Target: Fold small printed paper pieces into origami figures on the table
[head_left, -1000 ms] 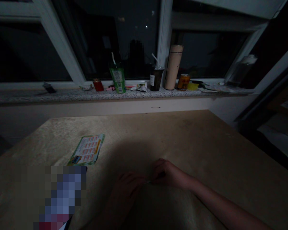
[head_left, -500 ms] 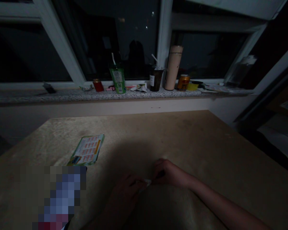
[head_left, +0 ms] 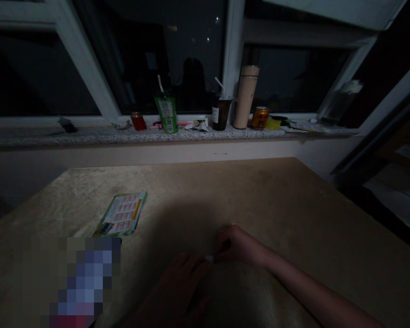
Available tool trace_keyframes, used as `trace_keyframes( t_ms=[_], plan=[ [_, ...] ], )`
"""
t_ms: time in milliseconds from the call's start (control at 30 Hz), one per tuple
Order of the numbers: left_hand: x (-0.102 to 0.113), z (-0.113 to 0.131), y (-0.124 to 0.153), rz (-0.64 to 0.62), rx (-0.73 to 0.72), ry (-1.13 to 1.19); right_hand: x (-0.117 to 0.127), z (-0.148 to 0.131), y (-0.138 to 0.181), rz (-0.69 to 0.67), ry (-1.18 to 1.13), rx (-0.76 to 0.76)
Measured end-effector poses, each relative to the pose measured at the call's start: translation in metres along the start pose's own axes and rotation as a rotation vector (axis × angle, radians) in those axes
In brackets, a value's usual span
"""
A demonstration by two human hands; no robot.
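Both hands meet low in the middle of a tan wooden table (head_left: 276, 196), in deep shadow. My right hand (head_left: 237, 245) has its fingers curled and pinched on a tiny pale scrap (head_left: 209, 258). My left hand (head_left: 182, 280) lies just left of it, fingertips touching the same scrap; its fingers look closed on it. The scrap is too small and dark to name.
A green and orange printed leaflet (head_left: 121, 219) lies on the table to the left. On the stone window sill (head_left: 37, 135) stand a green cup with straw (head_left: 166, 113), a dark cup (head_left: 221, 111), a tall beige flask (head_left: 245, 96), a red can (head_left: 137, 121) and an orange can (head_left: 260, 118).
Both hands stayed together on the scrap and shifted only slightly. The pale scrap showed more half a second ago and is smaller now.
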State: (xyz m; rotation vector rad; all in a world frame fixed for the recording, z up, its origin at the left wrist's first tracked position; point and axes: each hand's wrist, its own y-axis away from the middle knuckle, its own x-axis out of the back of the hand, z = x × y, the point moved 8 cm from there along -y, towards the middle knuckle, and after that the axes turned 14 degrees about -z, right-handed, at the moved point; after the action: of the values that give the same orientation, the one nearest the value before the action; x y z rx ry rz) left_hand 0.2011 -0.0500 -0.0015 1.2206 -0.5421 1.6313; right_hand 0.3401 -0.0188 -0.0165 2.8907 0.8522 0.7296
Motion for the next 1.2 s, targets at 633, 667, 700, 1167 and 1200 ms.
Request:
trace_keyframes(
  t_ms=[633,667,700,1167,1200],
  plan=[
    [-0.002,0.01,-0.005,-0.073,-0.023,-0.136,0.002,0.001,-0.011,-0.086,0.212,-0.247],
    [-0.003,0.01,-0.005,-0.074,-0.021,-0.143,0.001,0.002,-0.011,-0.091,0.21,-0.252],
    [-0.003,0.01,-0.006,-0.074,-0.019,-0.148,0.001,0.002,-0.011,-0.096,0.207,-0.256],
    [0.0,0.016,-0.008,-0.088,-0.04,-0.149,0.002,0.0,-0.011,-0.125,0.214,-0.257],
    [-0.001,0.016,-0.008,-0.092,-0.039,-0.153,0.002,0.0,-0.012,-0.129,0.213,-0.25]
  ],
)
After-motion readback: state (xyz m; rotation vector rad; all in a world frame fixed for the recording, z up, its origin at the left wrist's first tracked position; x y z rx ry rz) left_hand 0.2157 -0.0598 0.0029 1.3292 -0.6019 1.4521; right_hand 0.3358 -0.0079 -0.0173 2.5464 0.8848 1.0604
